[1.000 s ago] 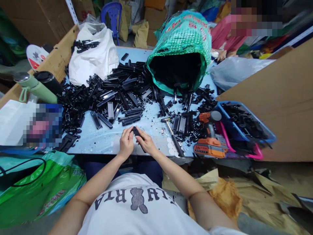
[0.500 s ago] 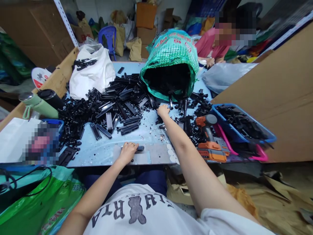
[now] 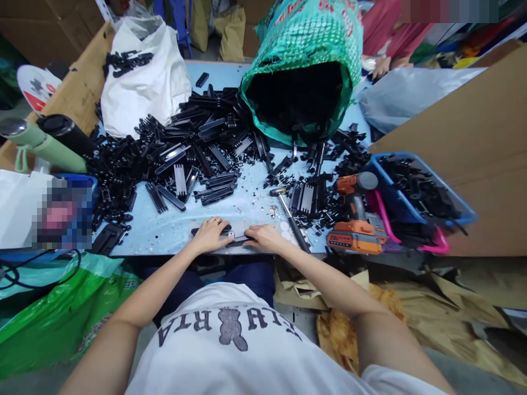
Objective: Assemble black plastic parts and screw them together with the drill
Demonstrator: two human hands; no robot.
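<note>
My left hand (image 3: 209, 235) presses down on a long black plastic strip (image 3: 196, 231) lying near the front edge of the blue table (image 3: 173, 227). My right hand (image 3: 263, 237) lies just right of it, fingers curled on a second black piece (image 3: 242, 240) that meets the first at a small white spot. Both hands rest on the tabletop, close together. A big heap of black plastic parts (image 3: 181, 151) spreads across the table behind them.
A hammer (image 3: 288, 215) lies right of my right hand, then an orange cordless drill (image 3: 356, 219) and a blue basket of black parts (image 3: 415, 189). A green woven sack (image 3: 307, 60) lies open at the back, a white bag (image 3: 144, 82) at back left. Another person sits at far right.
My right hand came back from the parts near the green sack to the table's front edge and now rests beside my left hand on the black pieces.
</note>
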